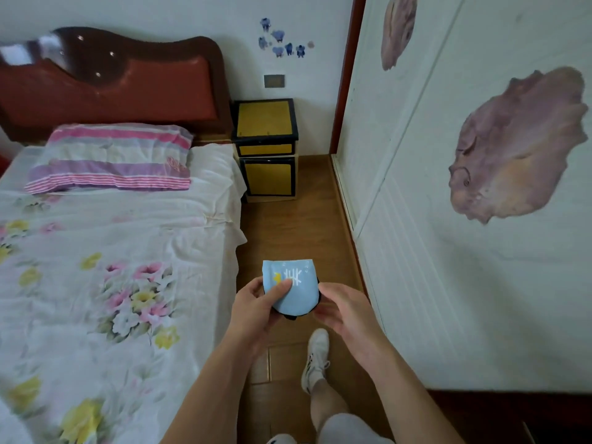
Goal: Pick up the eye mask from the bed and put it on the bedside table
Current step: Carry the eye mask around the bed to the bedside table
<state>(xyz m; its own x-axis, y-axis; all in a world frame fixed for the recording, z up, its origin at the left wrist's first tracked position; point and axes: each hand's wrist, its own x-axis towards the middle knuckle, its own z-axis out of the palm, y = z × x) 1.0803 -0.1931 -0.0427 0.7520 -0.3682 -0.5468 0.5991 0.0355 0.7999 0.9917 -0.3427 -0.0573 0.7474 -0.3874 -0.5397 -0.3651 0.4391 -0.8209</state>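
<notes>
While I stand on the wood floor (288, 225) next to the bed (121, 251), I hold the eye mask (296, 291) up in front of me, in the air over the floor. It is light blue with white marks and a bit of yellow on it, and it has a dark edge at the bottom. My left hand (256, 310) is pinched on its left side, with my thumb on the front. My right hand (344, 310) is curled at its right edge, but I cannot tell if it is really gripping. My white shoe (315, 357) is below my hands. The bedside table (266, 145) is yellow with dark edges, well ahead of me by the head of the bed, and its top surface is bare. A striped pillow (112, 157) lies on the flowery sheet.
</notes>
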